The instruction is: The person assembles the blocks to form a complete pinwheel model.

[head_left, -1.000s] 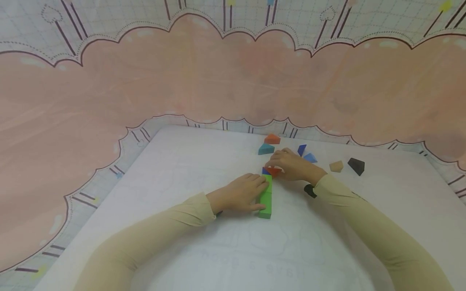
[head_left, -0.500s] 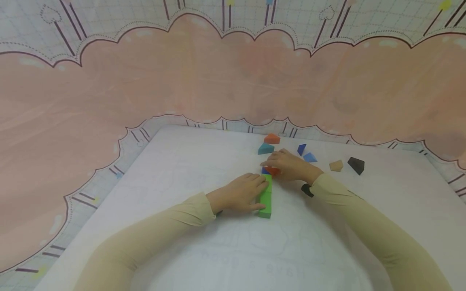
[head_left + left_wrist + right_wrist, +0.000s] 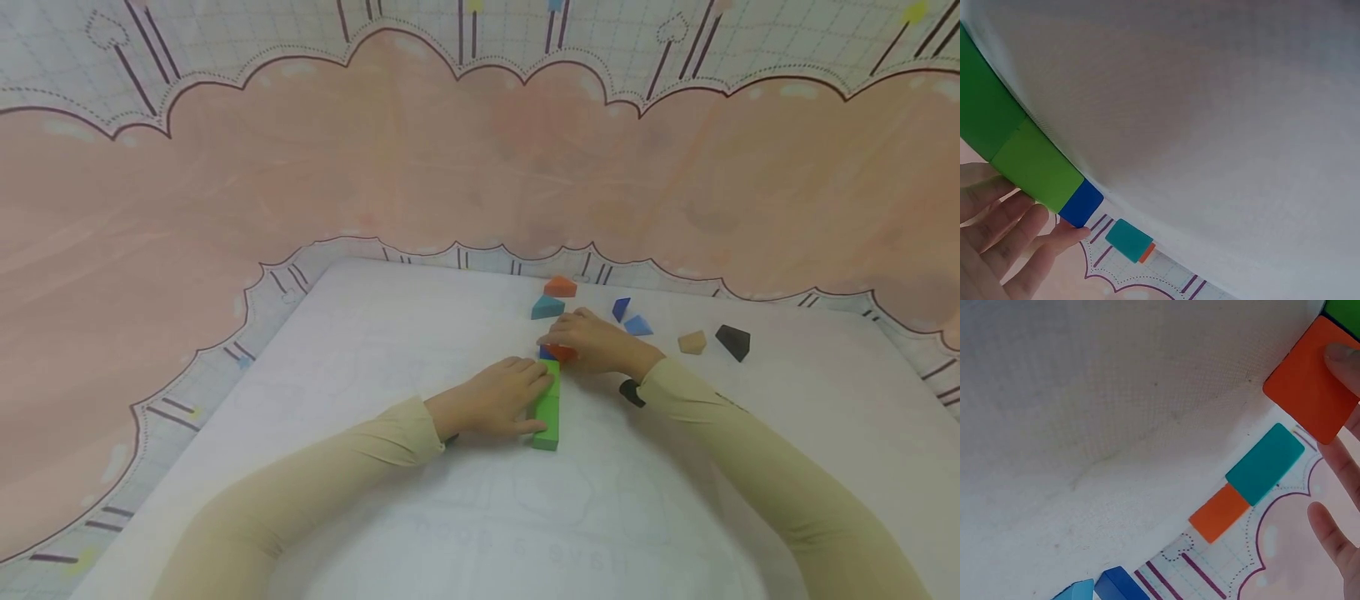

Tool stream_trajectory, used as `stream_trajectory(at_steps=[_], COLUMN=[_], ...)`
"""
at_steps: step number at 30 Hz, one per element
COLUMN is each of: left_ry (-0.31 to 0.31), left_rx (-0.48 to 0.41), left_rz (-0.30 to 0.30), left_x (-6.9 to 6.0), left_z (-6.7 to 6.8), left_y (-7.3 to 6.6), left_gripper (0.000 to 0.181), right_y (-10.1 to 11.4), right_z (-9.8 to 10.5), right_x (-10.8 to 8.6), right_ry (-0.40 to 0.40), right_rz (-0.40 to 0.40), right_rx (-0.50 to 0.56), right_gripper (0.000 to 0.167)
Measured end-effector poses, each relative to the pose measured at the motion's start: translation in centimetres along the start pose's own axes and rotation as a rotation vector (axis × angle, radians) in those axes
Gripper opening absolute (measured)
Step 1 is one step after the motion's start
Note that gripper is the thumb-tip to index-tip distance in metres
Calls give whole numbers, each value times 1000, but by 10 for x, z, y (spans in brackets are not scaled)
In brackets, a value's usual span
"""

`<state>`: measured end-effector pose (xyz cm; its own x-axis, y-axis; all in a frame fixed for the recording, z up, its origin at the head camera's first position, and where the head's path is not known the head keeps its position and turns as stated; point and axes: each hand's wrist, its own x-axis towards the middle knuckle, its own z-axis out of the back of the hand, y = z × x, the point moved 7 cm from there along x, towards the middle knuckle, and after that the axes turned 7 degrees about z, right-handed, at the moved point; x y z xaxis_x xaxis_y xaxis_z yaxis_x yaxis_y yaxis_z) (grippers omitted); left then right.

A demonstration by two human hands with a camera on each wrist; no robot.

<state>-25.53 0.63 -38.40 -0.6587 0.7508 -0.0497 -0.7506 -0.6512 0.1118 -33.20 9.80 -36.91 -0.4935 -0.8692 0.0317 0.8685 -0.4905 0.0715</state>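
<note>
My left hand [image 3: 498, 398] lies over a row of two green blocks, a darker green block [image 3: 547, 425] nearer me and a lighter green block [image 3: 1038, 165] beyond it. Its fingers rest on top and the thumb touches the near block. At the far end of the row sits a blue block [image 3: 1082, 203], touching the light green one. My right hand [image 3: 592, 340] pinches an orange-red block [image 3: 1310, 381] against the blue block's right side, with the thumb on its face. The other fingers of that hand stretch past the block's far side.
Beyond the hands lie a teal block [image 3: 548, 307] and an orange block [image 3: 560, 287]. To the right are a dark blue block [image 3: 621, 309], a light blue block [image 3: 638, 326], a tan block [image 3: 692, 342] and a black block [image 3: 734, 342]. White table [image 3: 375, 333] lies beneath everything.
My right hand has shifted slightly left, its fingers moving over the orange-red block and the blue block. The left hand and the green blocks have stayed in place.
</note>
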Motion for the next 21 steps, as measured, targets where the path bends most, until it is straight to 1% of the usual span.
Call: stream_trajectory(at_steps=[6, 12, 15, 21], left_ry=[-14, 4, 12, 10], left_rx=[-11, -17, -23, -32], left_rz=[10, 37, 39, 35], left_x=[0, 1, 0, 1], left_z=[1, -2, -1, -3], left_y=[1, 4, 4, 4], left_gripper=[72, 77, 78, 79], right_y=[0, 1, 1, 2], right_z=[-1, -2, -2, -2], right_x=[0, 0, 0, -1], right_ry=[3, 14, 20, 11], right_rz=[-2, -5, -11, 4], right_rx=[6, 2, 2, -12], right_gripper=[42, 43, 43, 42])
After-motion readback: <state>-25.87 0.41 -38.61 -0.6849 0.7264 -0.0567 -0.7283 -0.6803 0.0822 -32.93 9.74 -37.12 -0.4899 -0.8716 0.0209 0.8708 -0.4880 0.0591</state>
